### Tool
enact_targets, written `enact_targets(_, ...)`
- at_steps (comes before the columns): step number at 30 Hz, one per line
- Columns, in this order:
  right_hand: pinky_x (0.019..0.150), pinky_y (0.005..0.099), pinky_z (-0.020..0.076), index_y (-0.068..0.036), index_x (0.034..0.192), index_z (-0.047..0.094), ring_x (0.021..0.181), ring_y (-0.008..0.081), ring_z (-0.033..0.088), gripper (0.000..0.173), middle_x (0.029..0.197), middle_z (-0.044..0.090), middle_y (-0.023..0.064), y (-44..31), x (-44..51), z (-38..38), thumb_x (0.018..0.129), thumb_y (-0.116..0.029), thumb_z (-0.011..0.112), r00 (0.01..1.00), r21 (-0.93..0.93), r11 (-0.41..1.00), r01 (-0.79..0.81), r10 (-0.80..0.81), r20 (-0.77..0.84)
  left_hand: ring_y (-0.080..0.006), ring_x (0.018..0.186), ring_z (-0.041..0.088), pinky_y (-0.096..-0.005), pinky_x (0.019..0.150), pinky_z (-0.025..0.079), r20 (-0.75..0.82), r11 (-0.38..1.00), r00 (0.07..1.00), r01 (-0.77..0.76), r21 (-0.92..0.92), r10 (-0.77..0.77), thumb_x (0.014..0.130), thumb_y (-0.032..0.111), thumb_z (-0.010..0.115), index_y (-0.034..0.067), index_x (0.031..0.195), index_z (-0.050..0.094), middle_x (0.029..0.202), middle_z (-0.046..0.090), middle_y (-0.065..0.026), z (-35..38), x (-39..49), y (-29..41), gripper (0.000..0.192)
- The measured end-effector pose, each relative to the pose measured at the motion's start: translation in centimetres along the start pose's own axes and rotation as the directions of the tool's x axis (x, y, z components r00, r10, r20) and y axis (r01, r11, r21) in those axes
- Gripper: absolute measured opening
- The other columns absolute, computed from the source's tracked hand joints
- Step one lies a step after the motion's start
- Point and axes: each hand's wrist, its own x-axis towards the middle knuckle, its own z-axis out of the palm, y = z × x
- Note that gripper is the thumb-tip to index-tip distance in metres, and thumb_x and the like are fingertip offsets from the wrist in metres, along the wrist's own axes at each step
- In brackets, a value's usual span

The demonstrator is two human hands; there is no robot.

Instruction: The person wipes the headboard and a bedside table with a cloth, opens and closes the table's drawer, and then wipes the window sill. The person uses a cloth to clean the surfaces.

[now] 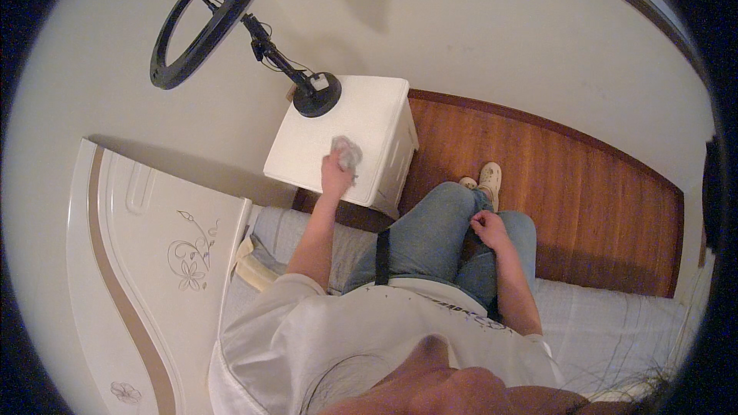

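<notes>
My left hand (337,176) is stretched out over the white top of a nightstand (311,155). It grips a crumpled, greyish, partly see-through item (348,154), perhaps thin plastic or a wipe; blur hides its exact kind. Beyond that hand, the round black base of a lamp (316,98) stands on the same top. My right hand (490,229) is above my legs near the knees, its fingers curled in, with nothing visible in them.
A large black oval ring on the lamp's jointed arm (274,55) leans over to the upper left. On the left rises a cream bed headboard (155,242) with flower patterns. I sit on a bed with a pale sheet (605,317). Reddish-brown wooden flooring (553,167) lies beyond.
</notes>
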Motion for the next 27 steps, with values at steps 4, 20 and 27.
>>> enact_targets(4, 0.066, 0.0346, 0.0499, -0.002, 0.086, 0.063, 0.071, 0.0231, 0.062, 0.016, 0.077, 0.065, 0.0122, 0.0, -0.2, 0.1, 0.079, -0.016, 0.067, 0.997, 0.074, 0.995, -0.072, 0.07, 0.031, -0.0421, 0.1, 0.048, -0.0474, 0.083, 0.046, -0.154, 0.966, 0.967, -0.174, 0.192, 0.205, 0.067, 0.004, 0.063, 0.016, 0.118, 0.05, 0.112, 0.047, -0.0222, 2.0, -1.9, 0.1, 0.054)
enact_targets(20, 0.069, 0.0381, 0.0501, -0.002, 0.086, 0.062, 0.074, 0.0293, 0.063, 0.018, 0.08, 0.065, 0.0156, 0.4, 0.1, 0.1, 0.078, -0.018, 0.066, 0.995, 0.09, 0.992, -0.089, 0.086, 0.042, -0.036, 0.108, 0.051, -0.041, 0.095, 0.041, 0.265, 0.932, 0.896, -0.32, -0.172, 0.357, 0.068, 0.001, 0.064, 0.01, 0.109, 0.059, 0.111, 0.057, -0.0155, 7.6, -5.9, 5.2, 0.042)
enact_targets(27, 0.071, 0.0391, 0.0505, -0.002, 0.086, 0.062, 0.078, 0.0311, 0.063, 0.018, 0.082, 0.065, 0.0164, 0.0, 0.1, 0.1, 0.077, -0.017, 0.066, 0.987, 0.129, 0.98, -0.15, 0.142, 0.07, -0.0363, 0.102, 0.052, -0.0398, 0.087, 0.044, -0.072, 0.878, 0.896, -0.443, -0.183, 0.437, 0.064, -0.005, 0.058, 0.01, 0.113, 0.057, 0.106, 0.055, -0.0185, 4.4, -1.8, 4.8, 0.052)
